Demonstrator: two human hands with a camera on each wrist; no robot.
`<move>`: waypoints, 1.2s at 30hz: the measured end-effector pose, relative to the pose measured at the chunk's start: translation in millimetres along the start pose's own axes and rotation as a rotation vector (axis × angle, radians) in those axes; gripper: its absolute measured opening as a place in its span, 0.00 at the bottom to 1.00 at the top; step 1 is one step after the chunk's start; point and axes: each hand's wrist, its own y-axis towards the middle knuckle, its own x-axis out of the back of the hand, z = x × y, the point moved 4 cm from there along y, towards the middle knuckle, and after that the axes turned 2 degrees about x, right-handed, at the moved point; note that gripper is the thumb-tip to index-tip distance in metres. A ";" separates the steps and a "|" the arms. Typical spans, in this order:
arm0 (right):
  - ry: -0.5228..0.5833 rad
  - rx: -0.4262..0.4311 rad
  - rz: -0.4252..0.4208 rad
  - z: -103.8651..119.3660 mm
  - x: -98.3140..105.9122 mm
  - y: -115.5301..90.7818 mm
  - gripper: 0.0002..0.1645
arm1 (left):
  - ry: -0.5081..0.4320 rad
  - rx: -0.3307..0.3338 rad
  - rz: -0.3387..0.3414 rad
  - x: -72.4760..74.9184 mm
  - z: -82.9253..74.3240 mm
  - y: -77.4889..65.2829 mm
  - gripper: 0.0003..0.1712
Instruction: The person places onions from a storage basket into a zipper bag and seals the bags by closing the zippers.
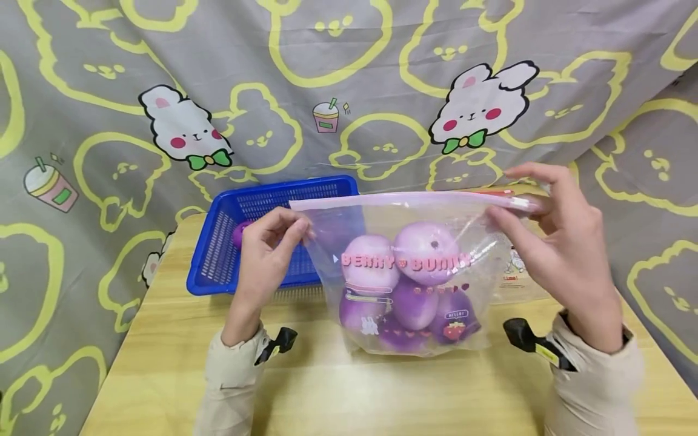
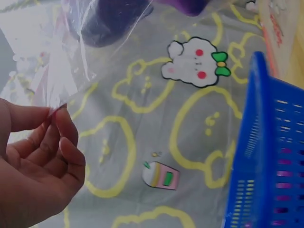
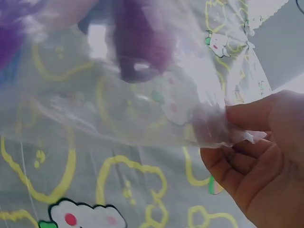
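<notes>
Grey cloth (image 1: 251, 54) printed with yellow outlines, white rabbits and drink cups hangs behind a pale wooden counter (image 1: 354, 393). Over the middle of the counter, a person holds up a clear bag (image 1: 376, 215) by its two top corners. It has a pink strip along the top and pink lettering across its front. Purple pieces (image 1: 417, 306), rounded and shiny, sit piled inside, two paler ones uppermost; whether the bag's bottom touches the counter cannot be told.

At the left corner, the left hand (image 1: 264, 260) pinches the film between thumb and forefinger, their tips pressed together, while the other fingers curl loosely beneath, as the left wrist view shows. At the other end, the right hand (image 1: 567, 242) is spread wider: its thumb lies on the near side of the bag, fingers behind, gripping the end of the strip between them, and the forefinger arches above it, apart from the strip.

Behind the left hand stands a blue basket (image 1: 209, 260) with slotted walls, a purple item (image 1: 243, 233) inside it. A clear printed packet (image 1: 518, 290) lies on the counter near the right hand.
</notes>
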 end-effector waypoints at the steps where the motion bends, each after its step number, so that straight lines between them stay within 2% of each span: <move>1: 0.027 -0.011 0.007 -3.3 -3.9 1.6 0.35 | 0.002 0.017 -0.005 1.3 4.4 -0.4 0.06; 5: 0.151 -0.033 0.058 -15.3 -20.3 2.9 0.28 | 0.028 0.125 -0.006 7.8 22.5 -1.2 0.08; 8: 0.251 -0.055 0.071 -23.4 -30.8 1.2 0.17 | 0.066 0.198 -0.009 14.9 30.3 -0.2 0.08; 11: 0.280 -0.066 0.095 -27.9 -42.2 0.3 0.08 | 0.162 0.215 -0.079 22.6 28.0 0.4 0.06; 13: 0.239 -0.045 0.122 -27.8 -50.4 0.0 0.07 | 0.273 0.184 -0.169 24.6 17.1 -1.7 0.07; 15: 0.194 -0.011 0.140 -25.2 -57.7 -0.4 0.08 | 0.374 0.100 -0.285 19.3 -2.6 -6.0 0.11; 17: 0.140 0.038 0.145 -20.6 -63.3 -0.8 0.08 | 0.457 -0.050 -0.370 5.5 -28.5 -11.8 0.11; 18: 0.124 0.065 0.146 -17.9 -65.7 -1.1 0.09 | 0.477 -0.145 -0.386 -4.9 -41.7 -14.4 0.11; 19: 0.111 0.099 0.149 -15.0 -68.0 -1.3 0.09 | 0.497 -0.240 -0.376 -16.9 -53.9 -16.9 0.11; 20: 0.100 0.131 0.150 -12.0 -70.2 -1.8 0.09 | 0.516 -0.330 -0.338 -30.0 -64.4 -19.2 0.11; 22: 0.082 0.194 0.160 -5.8 -74.4 -3.6 0.06 | 0.549 -0.460 -0.206 -56.0 -78.4 -22.9 0.12; 23: 0.077 0.228 0.164 -2.8 -76.4 -4.9 0.05 | 0.570 -0.492 -0.122 -68.2 -82.1 -24.5 0.13; 25: 0.065 0.283 0.184 2.9 -80.0 -7.5 0.04 | 0.645 -0.505 0.042 -88.0 -84.0 -27.7 0.15; 26: 0.064 0.298 0.197 6.0 -81.6 -8.7 0.05 | 0.696 -0.503 0.101 -94.8 -83.8 -29.2 0.16; 28: 0.053 0.324 0.215 10.7 -83.8 -10.7 0.07 | 0.792 -0.506 0.176 -103.5 -82.3 -31.8 0.17; 31: 0.024 0.318 0.248 14.5 -85.5 -13.2 0.09 | 0.893 -0.530 0.198 -108.1 -79.2 -33.1 0.15; 36: -0.018 0.279 0.303 17.6 -82.2 -16.7 0.04 | 0.920 -0.569 0.176 -109.0 -74.4 -30.0 0.08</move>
